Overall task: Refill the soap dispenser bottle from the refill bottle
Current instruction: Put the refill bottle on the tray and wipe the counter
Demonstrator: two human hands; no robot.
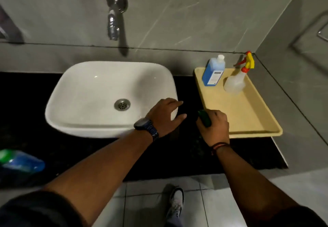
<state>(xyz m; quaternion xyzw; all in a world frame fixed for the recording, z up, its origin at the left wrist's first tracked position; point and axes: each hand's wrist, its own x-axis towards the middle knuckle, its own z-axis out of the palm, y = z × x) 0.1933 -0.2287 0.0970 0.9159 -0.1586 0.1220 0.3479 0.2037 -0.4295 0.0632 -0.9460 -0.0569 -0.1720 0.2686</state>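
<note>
The person stands at a black stone counter, both forearms reaching in from six o'clock. The right hand is clenched around a dark green object at the counter's centre, just right of the white ceramic basin; only a green sliver shows above the fist, so I cannot tell whether it is the dispenser's pump top or a cap. The grip looks like one meant for twisting or steadying. The left hand hovers at nine o'clock of that fist, fingers released and spread, overlapping the basin's rim, holding nothing; it seems poised to brace whatever sits in the dark gap between the hands, which is too dim to read.

At one o'clock, a beige plastic tray keeps the supplies together and off the wet counter: a blue rectangular refill bottle with a white cap stands upright at its far left corner, beside a clear spray bottle with a red and yellow trigger. Neither is touched, so pouring has likely not begun

A blurred blue and green bottle lies at eight o'clock, well apart
</note>
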